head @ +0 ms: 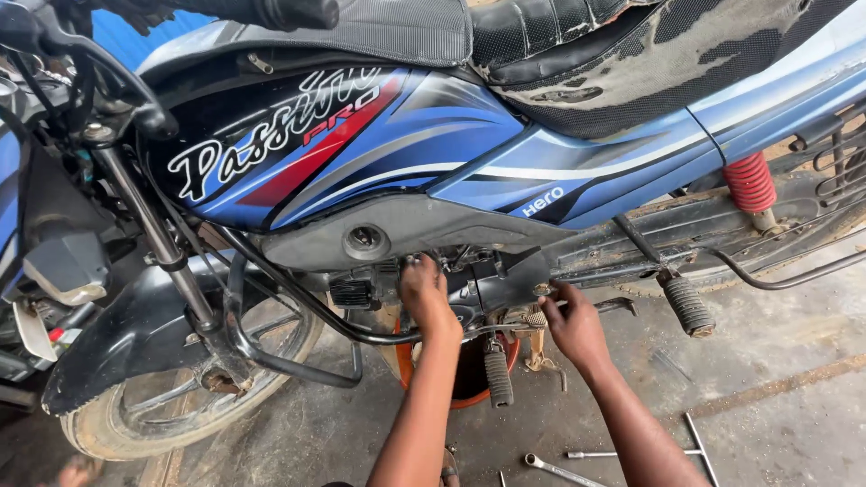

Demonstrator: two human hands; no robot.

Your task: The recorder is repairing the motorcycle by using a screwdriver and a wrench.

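Low in the frame centre, left hand (424,293) with curled fingers gripping the dark engine block (379,290) under the blue-black motorcycle tank (361,144), right hand (573,323) pinching a small metal part (544,290).

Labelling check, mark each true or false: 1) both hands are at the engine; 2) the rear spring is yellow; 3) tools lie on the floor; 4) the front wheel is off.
1) True: the left hand and right hand are both at the engine.
2) False: the spring is red.
3) True: a spanner and a T-wrench lie on the floor.
4) False: the front wheel is fitted.
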